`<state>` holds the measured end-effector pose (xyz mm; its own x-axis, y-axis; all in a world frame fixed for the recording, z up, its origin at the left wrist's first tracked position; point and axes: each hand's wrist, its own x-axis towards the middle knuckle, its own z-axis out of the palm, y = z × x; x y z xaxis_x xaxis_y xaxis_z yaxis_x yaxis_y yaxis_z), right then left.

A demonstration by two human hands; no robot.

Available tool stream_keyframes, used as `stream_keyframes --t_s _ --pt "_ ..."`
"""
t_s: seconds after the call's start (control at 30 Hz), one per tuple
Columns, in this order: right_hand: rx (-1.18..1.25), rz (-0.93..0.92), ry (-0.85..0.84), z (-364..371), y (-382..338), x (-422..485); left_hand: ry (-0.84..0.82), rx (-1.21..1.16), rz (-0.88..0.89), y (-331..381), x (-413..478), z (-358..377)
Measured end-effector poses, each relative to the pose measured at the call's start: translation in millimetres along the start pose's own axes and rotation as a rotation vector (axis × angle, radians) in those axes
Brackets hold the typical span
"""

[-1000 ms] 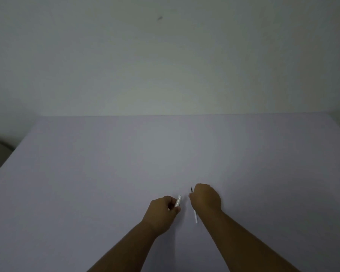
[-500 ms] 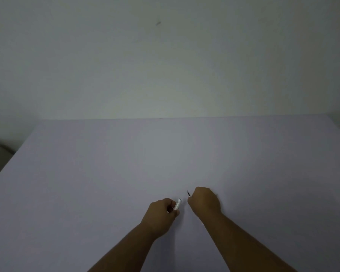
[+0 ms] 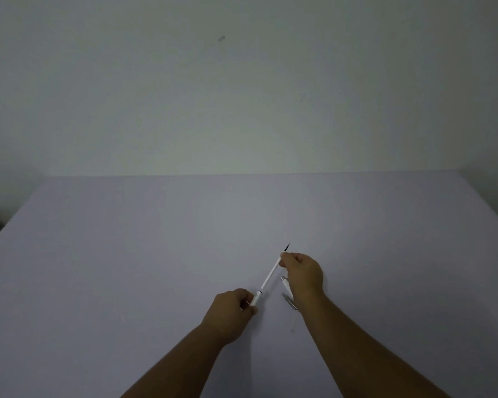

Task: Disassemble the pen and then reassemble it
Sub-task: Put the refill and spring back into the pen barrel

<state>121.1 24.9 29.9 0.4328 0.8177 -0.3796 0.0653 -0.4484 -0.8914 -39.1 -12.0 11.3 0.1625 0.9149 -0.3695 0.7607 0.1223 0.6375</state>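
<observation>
Left hand (image 3: pixel 233 310) gripping barrel (image 3: pixel 256 298), right hand (image 3: pixel 302 272) pinching refill (image 3: pixel 270 273)

Left hand (image 3: pixel 233 308) fisted; right hand (image 3: pixel 302 272) ahead, fingers (image 3: pixel 285 258) pinched.

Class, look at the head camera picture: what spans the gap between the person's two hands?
In the head view, a thin white refill bridges it, from the left hand up to the right hand.
</observation>
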Motion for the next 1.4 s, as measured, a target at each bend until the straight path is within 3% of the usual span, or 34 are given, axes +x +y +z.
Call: stream_keyframes --t_s 0.4,0.63,1.07,1.13,1.27,1.4 --pt "-0.062 -0.047 -0.021 -8 8 0 -0.013 -0.077 -0.018 7 -2 1" --pt "-0.130 -0.024 -0.264 -4 13 -11 -0.003 -0.092 -0.005 14 -1 -1" --pt "-0.153 -0.019 -0.324 -10 12 -5 0.012 -0.130 -0.013 9 -1 0" --pt "-0.287 -0.044 -0.256 -13 17 -2 0.012 -0.132 -0.018 7 -1 -1" --pt "-1.066 -0.333 -0.263 -18 37 -1 -0.011 -0.204 -0.033 3 -2 -3" --pt "-1.306 -0.461 -0.263 -14 53 -5 -0.030 -0.188 -0.021 0 -3 -2"
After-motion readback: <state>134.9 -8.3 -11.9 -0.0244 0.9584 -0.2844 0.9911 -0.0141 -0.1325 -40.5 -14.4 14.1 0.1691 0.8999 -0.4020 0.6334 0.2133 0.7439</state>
